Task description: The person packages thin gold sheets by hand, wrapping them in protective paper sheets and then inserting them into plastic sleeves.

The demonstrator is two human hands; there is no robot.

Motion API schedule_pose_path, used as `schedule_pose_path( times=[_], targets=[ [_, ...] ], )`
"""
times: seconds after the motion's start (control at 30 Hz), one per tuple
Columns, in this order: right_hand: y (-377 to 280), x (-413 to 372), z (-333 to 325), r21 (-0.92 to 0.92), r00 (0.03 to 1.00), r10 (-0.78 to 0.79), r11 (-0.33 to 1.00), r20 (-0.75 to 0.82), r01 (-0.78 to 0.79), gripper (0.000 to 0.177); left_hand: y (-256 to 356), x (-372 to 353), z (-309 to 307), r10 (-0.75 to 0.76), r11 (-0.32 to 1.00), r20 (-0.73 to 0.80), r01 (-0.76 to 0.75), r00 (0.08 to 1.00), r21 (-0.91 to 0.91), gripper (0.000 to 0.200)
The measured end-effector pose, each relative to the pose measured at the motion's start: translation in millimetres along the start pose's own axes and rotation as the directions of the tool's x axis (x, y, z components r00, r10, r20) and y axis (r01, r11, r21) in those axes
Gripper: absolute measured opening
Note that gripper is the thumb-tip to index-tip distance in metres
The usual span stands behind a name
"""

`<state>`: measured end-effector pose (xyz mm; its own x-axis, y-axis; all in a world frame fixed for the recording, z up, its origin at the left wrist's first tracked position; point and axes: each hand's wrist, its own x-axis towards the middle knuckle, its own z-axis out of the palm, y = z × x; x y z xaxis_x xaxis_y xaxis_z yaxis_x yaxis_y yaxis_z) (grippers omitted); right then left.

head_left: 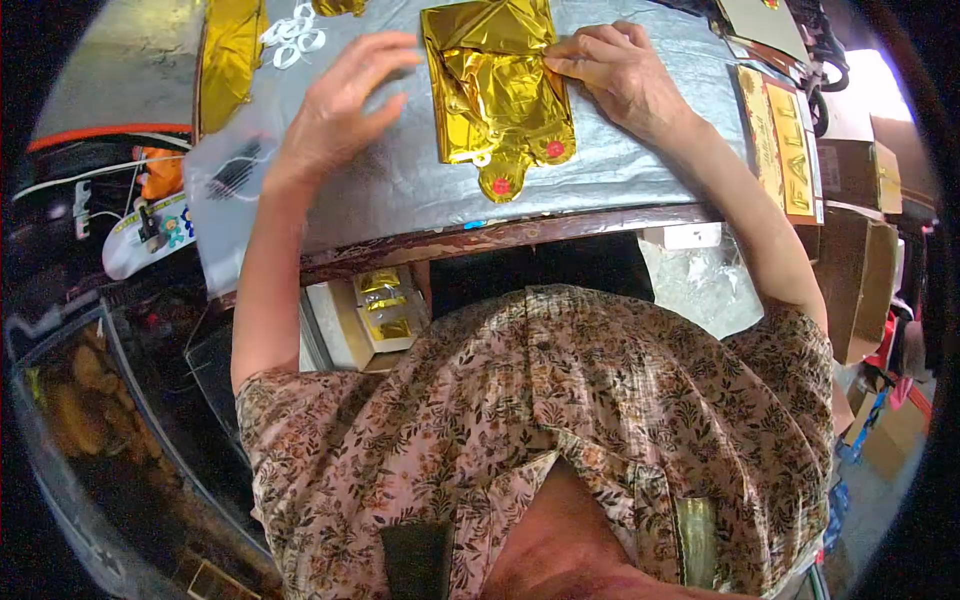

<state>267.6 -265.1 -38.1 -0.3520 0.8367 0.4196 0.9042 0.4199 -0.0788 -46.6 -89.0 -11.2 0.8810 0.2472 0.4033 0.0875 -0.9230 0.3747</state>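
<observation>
A gold foil balloon [505, 95], flat and folded, lies on the silver-grey cloth of the table in front of me. Two red round stickers show on the tabs at its near end. My right hand [615, 75] pinches the balloon's right edge between thumb and fingers. To the left of the foil, my left hand [350, 100] is raised a little, its thumb and fingers apart and nothing in it. The fingertips of that hand are slightly blurred and stop short of the balloon.
More gold foil [230, 60] lies at the table's left, beside white looped strips [294, 36]. A clear plastic bag [230, 190] rests at the left corner. A "FALL" sign [780, 145] stands at the right edge. Below the table is an open box [375, 320] with gold packets.
</observation>
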Motion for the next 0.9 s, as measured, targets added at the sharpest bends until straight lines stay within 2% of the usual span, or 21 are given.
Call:
schedule_pose_path(
  times=[0.03, 0.07, 0.13, 0.17, 0.23, 0.27, 0.37, 0.43, 0.57, 0.63, 0.8, 0.9],
  targets=[
    [-0.6, -0.1, -0.1, 0.001, 1.000, 0.001, 1.000, -0.003, -0.001, 0.030, 0.9, -1.2, -0.1, 0.072, 0.997, 0.012, -0.072, 0.997, 0.030, 0.041],
    [-1.4, 0.0, -1.1, 0.015, 1.000, 0.009, 1.000, -0.001, -0.009, 0.029, 2.5, -1.1, 0.5, 0.072, 0.997, 0.013, -0.073, 0.997, 0.034, 0.041],
    [-1.6, 0.7, -2.2, 0.026, 1.000, 0.021, 0.999, 0.000, -0.021, 0.028, 11.4, 7.3, 6.5, 0.200, 0.973, 0.060, -0.206, 0.978, 0.102, 0.043],
    [-2.7, 1.8, -2.8, 0.019, 1.000, 0.024, 1.000, 0.014, -0.024, 0.028, 14.3, 12.8, 7.7, 0.204, 0.973, 0.060, -0.209, 0.977, 0.099, 0.043],
    [-4.0, 0.8, -3.6, 0.010, 0.999, 0.036, 0.999, 0.033, -0.036, 0.028, 21.6, 28.0, 11.7, 0.351, 0.924, 0.097, -0.361, 0.931, 0.124, 0.048],
    [-4.3, 1.0, -3.6, 0.008, 0.999, 0.044, 0.999, 0.033, -0.044, 0.028, 23.9, 32.1, 17.6, 0.357, 0.923, 0.095, -0.366, 0.929, 0.118, 0.048],
    [-0.3, -2.8, 0.7, 0.015, 0.998, 0.063, 0.998, 0.002, -0.063, 0.030, 23.8, 33.7, 33.2, 0.366, 0.928, 0.052, -0.369, 0.929, 0.051, 0.051],
    [0.1, -5.6, 3.7, 0.025, 0.997, 0.074, 0.997, -0.027, -0.074, 0.030, 22.0, 27.9, 43.7, 0.292, 0.956, 0.046, -0.292, 0.955, -0.015, 0.048],
    [-2.5, -10.3, 3.4, -0.004, 0.987, 0.160, 0.987, -0.006, -0.160, 0.032, 19.4, 20.8, 52.4, 0.239, 0.971, -0.010, -0.239, 0.971, -0.022, 0.041],
    [-4.1, -9.7, 2.7, -0.018, 0.984, 0.175, 0.984, 0.005, -0.175, 0.032, 21.0, 19.2, 54.2, 0.155, 0.981, -0.062, -0.161, 0.986, -0.111, 0.037],
    [-5.1, -12.8, -1.3, 0.158, 0.973, 0.228, 0.960, 0.038, -0.231, 0.036, 22.0, 19.8, 55.3, 0.108, 0.981, -0.093, -0.121, 0.990, -0.151, 0.039],
    [-9.4, -13.6, -1.3, 0.168, 0.950, 0.294, 0.936, 0.109, -0.309, 0.037, 20.1, 17.2, 58.1, 0.068, 0.984, -0.122, -0.087, 0.990, -0.155, 0.040]
  ],
)
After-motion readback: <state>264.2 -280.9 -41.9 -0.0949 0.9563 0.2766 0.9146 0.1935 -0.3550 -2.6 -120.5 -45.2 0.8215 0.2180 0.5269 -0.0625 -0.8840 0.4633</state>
